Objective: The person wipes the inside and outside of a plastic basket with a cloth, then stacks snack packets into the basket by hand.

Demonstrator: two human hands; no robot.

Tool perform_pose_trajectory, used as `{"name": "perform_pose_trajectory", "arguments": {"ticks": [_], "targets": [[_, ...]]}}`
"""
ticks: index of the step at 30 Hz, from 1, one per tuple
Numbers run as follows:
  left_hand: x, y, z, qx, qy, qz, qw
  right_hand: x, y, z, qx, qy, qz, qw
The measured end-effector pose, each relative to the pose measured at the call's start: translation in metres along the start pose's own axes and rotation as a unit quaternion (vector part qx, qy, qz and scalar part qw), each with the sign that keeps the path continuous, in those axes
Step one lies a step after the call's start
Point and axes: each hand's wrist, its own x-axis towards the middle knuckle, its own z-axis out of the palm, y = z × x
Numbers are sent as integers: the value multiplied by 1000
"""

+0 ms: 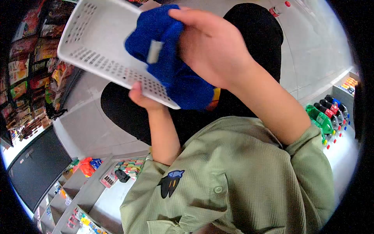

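Observation:
My left hand grips the near edge of a white plastic basket with perforated sides, its thumb showing over the rim. The basket is tilted, its inside partly visible. My right hand is closed on a blue cloth with a white tag, which lies bunched against the basket's right end. The cloth hides that end of the basket and some of my right fingers. A small yellow patch shows at the cloth's lower right edge; I cannot make out what it belongs to.
My bent knees in black trousers are beneath the basket. Packaged snacks hang at the left. A red-capped bottle is on the tiled floor. Soft drink bottles lie on a right-hand shelf; low shelves with goods stand lower left.

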Motion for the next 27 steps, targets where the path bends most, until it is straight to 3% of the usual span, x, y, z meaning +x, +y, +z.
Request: {"name": "perform_pose_trajectory", "arguments": {"ticks": [4, 5, 9, 14, 20, 23, 27], "targets": [[9, 10, -3, -24, 9, 41, 999, -37, -28, -8, 57, -33, 56, 996], [10, 13, -3, -15, 18, 52, 998, -40, -34, -29, 72, -118, 58, 989], [11, 15, -15, -40, -10, 77, 996, -59, -60, -45, 39, -59, 40, 997], [11, 20, -23, -54, -24, 100, 993, -69, -74, -50, -28, 89, 13, 996], [9, 30, -25, -63, -1, 102, 993, -73, -73, -67, 33, 70, 58, 995], [7, 33, -26, -66, 22, 97, 993, -71, -69, -58, 19, 133, 46, 990], [8, 34, -25, -96, 11, 78, 992, -68, -70, -61, 3, 114, 64, 991]]}}
